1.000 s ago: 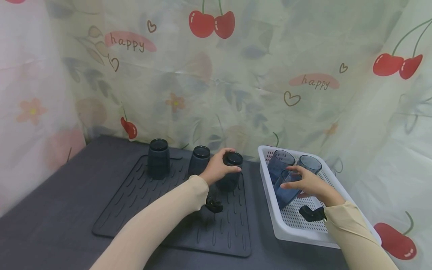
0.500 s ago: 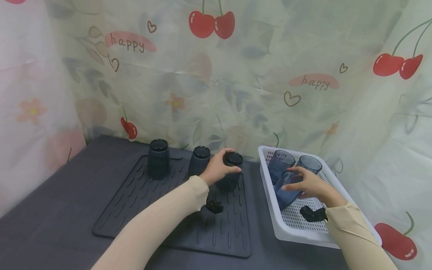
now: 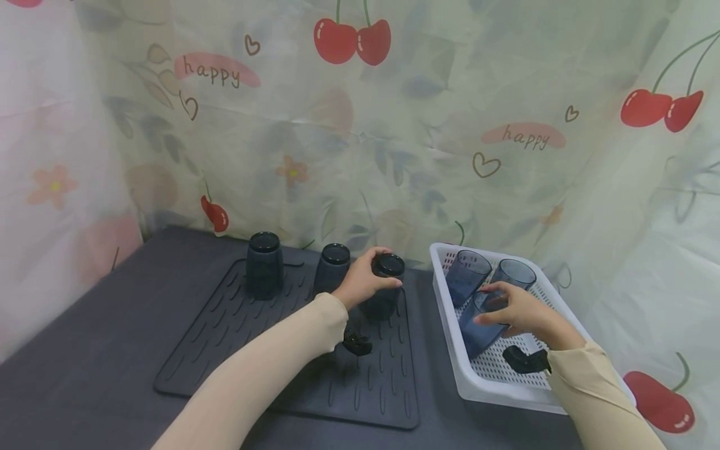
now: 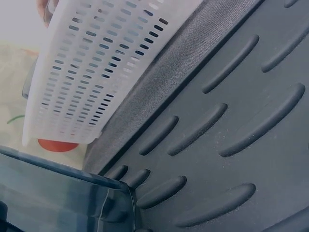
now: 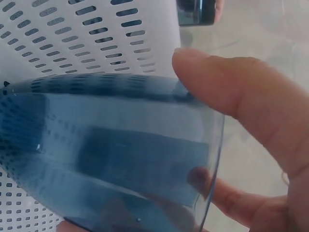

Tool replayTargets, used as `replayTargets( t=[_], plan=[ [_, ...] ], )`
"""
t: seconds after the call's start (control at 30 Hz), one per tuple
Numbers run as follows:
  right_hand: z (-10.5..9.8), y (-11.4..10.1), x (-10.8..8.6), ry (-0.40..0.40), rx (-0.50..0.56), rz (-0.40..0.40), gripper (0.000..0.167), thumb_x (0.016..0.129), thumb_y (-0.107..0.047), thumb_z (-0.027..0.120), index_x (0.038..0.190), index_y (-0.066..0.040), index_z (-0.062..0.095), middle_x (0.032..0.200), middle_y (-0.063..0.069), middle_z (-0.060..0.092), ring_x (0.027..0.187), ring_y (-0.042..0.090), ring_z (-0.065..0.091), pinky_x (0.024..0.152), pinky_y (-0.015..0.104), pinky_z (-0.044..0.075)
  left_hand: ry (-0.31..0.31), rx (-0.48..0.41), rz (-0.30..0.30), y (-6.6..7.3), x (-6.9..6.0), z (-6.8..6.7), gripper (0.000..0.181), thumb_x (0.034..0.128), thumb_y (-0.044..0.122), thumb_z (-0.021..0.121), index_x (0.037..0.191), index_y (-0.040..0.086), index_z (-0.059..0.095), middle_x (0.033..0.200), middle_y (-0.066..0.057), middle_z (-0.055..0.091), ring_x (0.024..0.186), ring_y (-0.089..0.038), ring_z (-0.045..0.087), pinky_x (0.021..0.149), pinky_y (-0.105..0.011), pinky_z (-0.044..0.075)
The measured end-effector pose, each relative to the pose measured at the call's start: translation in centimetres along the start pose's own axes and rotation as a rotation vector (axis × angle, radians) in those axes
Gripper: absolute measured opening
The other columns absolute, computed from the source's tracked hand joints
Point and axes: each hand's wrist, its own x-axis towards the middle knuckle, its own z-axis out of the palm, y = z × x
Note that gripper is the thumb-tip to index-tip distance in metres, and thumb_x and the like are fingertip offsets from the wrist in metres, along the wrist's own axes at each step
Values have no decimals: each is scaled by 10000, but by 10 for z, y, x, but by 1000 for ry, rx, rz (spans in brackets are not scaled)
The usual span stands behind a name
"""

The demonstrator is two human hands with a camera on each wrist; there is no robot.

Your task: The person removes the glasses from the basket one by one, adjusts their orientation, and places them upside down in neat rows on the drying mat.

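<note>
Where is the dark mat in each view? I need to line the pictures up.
Head: mat left of centre, under the upturned glasses.
Left wrist: mat fills the right side, down to the bottom edge.
Right wrist: not in it.
Shared landmark: white basket, right in head, left in both wrist views.

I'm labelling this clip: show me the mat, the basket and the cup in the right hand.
Mat (image 3: 360, 389): head view, bare near part.
Basket (image 3: 506, 394): head view, front wall.
Cup (image 5: 125, 145): right wrist view, side wall.

Drying mat (image 3: 225, 340) on the left, three tumblers (image 3: 264, 272) along its far side; basket (image 3: 497, 390) right, three glasses (image 3: 465, 276) inside.
</note>
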Motion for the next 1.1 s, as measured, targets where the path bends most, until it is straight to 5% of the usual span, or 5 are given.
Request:
replayTargets(
  t=[0.37, 0.73, 1.1],
  plan=[
    [-4, -4, -11, 6, 12, -22, 830, 793, -244, 804, 1430, 34, 350, 1373, 420, 339, 917, 263, 668, 740, 463, 581, -7, 20, -24, 3, 1, -1, 664, 803, 209, 805, 1381, 259, 483, 1388, 14, 508, 1198, -180, 541, 816, -356, 521],
    [-17, -16, -25, 45, 39, -33, 869, 821, -268, 775, 1462, 38, 275, 1392, 400, 336, 990, 317, 654, 782, 471, 574, -29, 24, -49, 15, -2, -5, 645, 807, 180, 801, 1368, 205, 483, 1406, -47, 479, 1218, -231, 520, 869, -401, 515],
    [-22, -24, -41, 160, 31, -53, 875, 841, -316, 760, 1479, 20, 263, 1406, 383, 355, 978, 287, 653, 747, 414, 587, -53, -86, -62, 37, -9, -14, 626, 847, 196, 760, 1401, 208, 467, 1459, -89, 446, 1341, -265, 435, 988, -478, 462]
  ],
)
